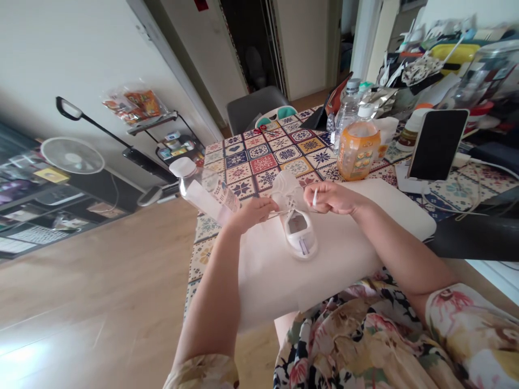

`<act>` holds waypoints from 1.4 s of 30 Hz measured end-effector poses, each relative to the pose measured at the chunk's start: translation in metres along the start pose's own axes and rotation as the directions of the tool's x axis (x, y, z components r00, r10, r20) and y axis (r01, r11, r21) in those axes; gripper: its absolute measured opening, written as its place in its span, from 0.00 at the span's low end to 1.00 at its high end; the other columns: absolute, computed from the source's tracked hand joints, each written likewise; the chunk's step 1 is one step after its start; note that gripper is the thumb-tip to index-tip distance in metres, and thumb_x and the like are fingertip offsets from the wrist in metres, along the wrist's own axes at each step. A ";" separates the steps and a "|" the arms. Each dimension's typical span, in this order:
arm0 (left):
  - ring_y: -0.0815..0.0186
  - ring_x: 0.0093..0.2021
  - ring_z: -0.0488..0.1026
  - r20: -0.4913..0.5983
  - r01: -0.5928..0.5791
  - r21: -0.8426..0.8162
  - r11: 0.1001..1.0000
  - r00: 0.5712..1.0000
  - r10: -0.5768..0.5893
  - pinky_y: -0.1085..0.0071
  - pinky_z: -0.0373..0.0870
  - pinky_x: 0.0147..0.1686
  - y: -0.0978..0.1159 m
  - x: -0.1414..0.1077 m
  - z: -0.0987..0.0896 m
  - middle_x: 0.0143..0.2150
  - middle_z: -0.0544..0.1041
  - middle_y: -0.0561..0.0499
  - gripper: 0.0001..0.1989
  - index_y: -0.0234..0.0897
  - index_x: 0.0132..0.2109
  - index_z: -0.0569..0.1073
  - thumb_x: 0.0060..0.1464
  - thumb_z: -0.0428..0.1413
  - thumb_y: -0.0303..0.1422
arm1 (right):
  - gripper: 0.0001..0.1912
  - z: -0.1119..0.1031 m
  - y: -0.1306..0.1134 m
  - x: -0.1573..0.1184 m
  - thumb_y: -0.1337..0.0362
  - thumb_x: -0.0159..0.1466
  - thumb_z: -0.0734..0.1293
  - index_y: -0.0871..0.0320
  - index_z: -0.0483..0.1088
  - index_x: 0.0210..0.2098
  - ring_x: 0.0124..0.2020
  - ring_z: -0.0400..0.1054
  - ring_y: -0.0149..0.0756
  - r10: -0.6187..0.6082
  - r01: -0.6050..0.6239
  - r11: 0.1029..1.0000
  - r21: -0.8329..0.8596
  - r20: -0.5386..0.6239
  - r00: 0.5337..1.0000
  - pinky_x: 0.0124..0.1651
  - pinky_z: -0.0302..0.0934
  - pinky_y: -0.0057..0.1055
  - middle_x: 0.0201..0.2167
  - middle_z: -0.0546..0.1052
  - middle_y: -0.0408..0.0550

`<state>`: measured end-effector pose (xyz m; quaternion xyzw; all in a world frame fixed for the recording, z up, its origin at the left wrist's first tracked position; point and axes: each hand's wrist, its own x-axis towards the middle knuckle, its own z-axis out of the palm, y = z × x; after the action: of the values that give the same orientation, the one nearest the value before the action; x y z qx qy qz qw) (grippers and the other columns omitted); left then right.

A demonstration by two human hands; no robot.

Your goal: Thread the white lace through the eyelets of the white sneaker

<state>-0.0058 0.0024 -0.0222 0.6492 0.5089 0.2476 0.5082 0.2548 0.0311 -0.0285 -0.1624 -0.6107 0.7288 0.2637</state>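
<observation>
A white lace-up shoe [300, 243] lies on a white mat [267, 281], its heel toward me and its toe pointing away. To its left, my left hand [254, 212] is closed in a pinch on a shoelace [279, 213] that runs to the shoe's eyelets. On the other side, my right hand [334, 199] is curled shut, and a short white piece that looks like a lace end [314, 196] sticks out of its fingers. Both hands are just above the mat, level with the lacing. The fingers partly hide the laces.
Beside my left wrist stands a tall clear bottle [211, 194] with a white cap. An orange-labelled container [359, 148], a water bottle [347, 111] and a phone [438, 143] on a stand line the right side of the patterned table [263, 162]. A dark chair [257, 105] is behind.
</observation>
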 end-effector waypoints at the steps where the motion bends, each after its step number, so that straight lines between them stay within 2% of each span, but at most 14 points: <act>1: 0.76 0.18 0.51 0.009 0.011 0.029 1.000 1.000 -0.011 0.76 0.44 0.19 0.001 0.000 0.000 0.17 0.58 0.58 0.16 0.34 0.31 0.74 0.49 0.59 0.45 | 0.16 0.001 0.001 0.000 0.54 0.60 0.70 0.59 0.65 0.27 0.14 0.39 0.20 0.006 -0.006 1.000 -0.027 0.006 1.000 0.19 0.35 0.23 0.14 0.52 0.30; 6: 0.75 0.21 0.55 0.071 0.029 0.137 0.990 0.997 -0.039 0.76 0.50 0.21 0.004 -0.002 0.000 0.21 0.64 0.55 0.14 0.34 0.30 0.76 0.47 0.60 0.42 | 0.18 0.001 0.002 0.001 0.51 0.61 0.68 0.60 0.66 0.27 0.15 0.41 0.20 0.027 -0.041 0.987 -0.159 -0.086 0.996 0.20 0.37 0.24 0.15 0.55 0.33; 10: 0.75 0.19 0.54 0.109 0.034 0.162 0.986 0.993 -0.052 0.76 0.49 0.20 0.007 -0.005 0.000 0.19 0.61 0.58 0.14 0.35 0.31 0.74 0.49 0.59 0.44 | 0.16 -0.001 0.005 0.002 0.52 0.59 0.70 0.60 0.68 0.30 0.21 0.52 0.23 0.000 -0.057 0.912 -0.407 -0.140 0.990 0.25 0.44 0.25 0.21 0.63 0.37; 14: 0.75 0.18 0.55 0.174 -0.028 0.181 0.983 0.985 -0.004 0.75 0.52 0.22 0.007 -0.007 -0.001 0.16 0.61 0.59 0.17 0.36 0.31 0.71 0.53 0.56 0.46 | 0.17 -0.008 0.009 0.002 0.51 0.59 0.70 0.60 0.70 0.35 0.25 0.55 0.26 -0.005 -0.063 0.793 -0.605 -0.110 0.994 0.30 0.47 0.26 0.24 0.66 0.39; 18: 0.72 0.17 0.57 0.171 -0.012 0.128 0.992 0.985 -0.010 0.74 0.54 0.22 0.004 -0.007 -0.001 0.13 0.60 0.58 0.21 0.36 0.31 0.69 0.57 0.49 0.51 | 0.19 -0.012 0.004 0.000 0.49 0.59 0.69 0.60 0.71 0.35 0.28 0.58 0.28 0.073 -0.104 0.722 -0.684 -0.074 0.995 0.32 0.50 0.28 0.28 0.69 0.42; 20: 0.72 0.17 0.59 0.179 -0.007 0.111 0.994 0.984 -0.013 0.74 0.54 0.22 0.002 -0.006 -0.002 0.14 0.62 0.57 0.22 0.37 0.29 0.67 0.57 0.49 0.52 | 0.18 -0.012 0.000 -0.002 0.50 0.59 0.69 0.61 0.72 0.33 0.28 0.59 0.29 0.129 -0.128 0.700 -0.702 -0.052 0.990 0.33 0.51 0.28 0.27 0.70 0.42; 23: 0.72 0.20 0.61 0.218 -0.048 0.102 0.994 0.976 0.024 0.74 0.57 0.24 0.001 -0.006 -0.004 0.19 0.68 0.55 0.21 0.37 0.28 0.66 0.55 0.53 0.51 | 0.15 -0.011 -0.006 -0.005 0.53 0.59 0.69 0.61 0.73 0.32 0.28 0.59 0.28 0.179 -0.130 0.719 -0.683 0.000 0.984 0.33 0.52 0.28 0.25 0.69 0.41; 27: 0.69 0.27 0.66 0.230 -0.190 -0.051 0.980 0.953 0.197 0.71 0.63 0.31 0.001 -0.007 -0.007 0.27 0.73 0.50 0.21 0.36 0.32 0.71 0.51 0.58 0.51 | 0.11 -0.012 -0.009 -0.009 0.58 0.57 0.71 0.61 0.72 0.30 0.28 0.60 0.28 0.113 -0.052 0.797 -0.602 0.065 0.991 0.34 0.54 0.27 0.26 0.70 0.41; 31: 0.63 0.39 0.70 0.087 -0.378 -0.174 0.909 0.914 0.397 0.67 0.66 0.41 -0.001 -0.006 -0.007 0.36 0.74 0.45 0.20 0.36 0.27 0.74 0.49 0.62 0.50 | 0.09 -0.011 -0.011 -0.011 0.61 0.58 0.71 0.60 0.71 0.32 0.29 0.64 0.28 0.049 -0.024 0.916 -0.402 0.053 0.997 0.36 0.57 0.28 0.28 0.73 0.41; 34: 0.61 0.44 0.71 -0.025 -0.426 -0.280 0.860 0.899 0.437 0.65 0.66 0.46 -0.002 -0.005 -0.002 0.43 0.75 0.43 0.18 0.36 0.27 0.74 0.47 0.64 0.48 | 0.09 -0.008 -0.010 -0.011 0.61 0.57 0.72 0.60 0.72 0.34 0.30 0.68 0.29 0.065 -0.058 0.956 -0.287 0.017 0.998 0.38 0.60 0.29 0.28 0.75 0.42; 36: 0.62 0.42 0.72 -0.084 -0.428 -0.371 0.824 0.899 0.430 0.64 0.67 0.46 -0.002 -0.003 0.005 0.41 0.76 0.44 0.18 0.36 0.27 0.74 0.45 0.66 0.47 | 0.10 -0.006 -0.010 -0.011 0.59 0.58 0.72 0.61 0.74 0.33 0.28 0.68 0.29 0.081 -0.079 0.954 -0.289 -0.005 0.997 0.37 0.61 0.29 0.25 0.75 0.42; 38: 0.64 0.39 0.73 -0.150 -0.431 -0.464 0.774 0.899 0.411 0.64 0.67 0.45 -0.002 0.000 0.015 0.36 0.76 0.47 0.18 0.36 0.27 0.73 0.43 0.67 0.46 | 0.12 -0.005 -0.010 -0.010 0.57 0.58 0.72 0.61 0.75 0.30 0.28 0.68 0.29 0.042 -0.052 0.961 -0.271 -0.043 0.998 0.38 0.61 0.30 0.24 0.76 0.43; 39: 0.65 0.37 0.72 -0.185 -0.438 -0.505 0.744 0.896 0.403 0.66 0.67 0.43 -0.002 0.002 0.021 0.32 0.75 0.49 0.18 0.36 0.27 0.72 0.42 0.67 0.46 | 0.14 -0.004 -0.010 -0.009 0.55 0.58 0.72 0.61 0.76 0.29 0.30 0.68 0.30 -0.008 -0.010 0.969 -0.245 -0.072 0.997 0.39 0.61 0.30 0.25 0.76 0.44; 42: 0.69 0.30 0.69 -0.203 -0.417 -0.602 0.680 0.904 0.376 0.69 0.68 0.38 0.000 0.006 0.039 0.27 0.71 0.53 0.18 0.37 0.28 0.72 0.43 0.67 0.45 | 0.16 0.001 -0.006 -0.003 0.52 0.56 0.74 0.61 0.77 0.27 0.35 0.70 0.31 -0.174 0.157 0.981 -0.115 -0.154 0.973 0.43 0.62 0.31 0.33 0.79 0.48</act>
<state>0.0286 -0.0081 -0.0372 0.5262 0.2583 0.5281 0.6144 0.2578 0.0289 -0.0229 -0.1833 -0.6349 0.6563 0.3641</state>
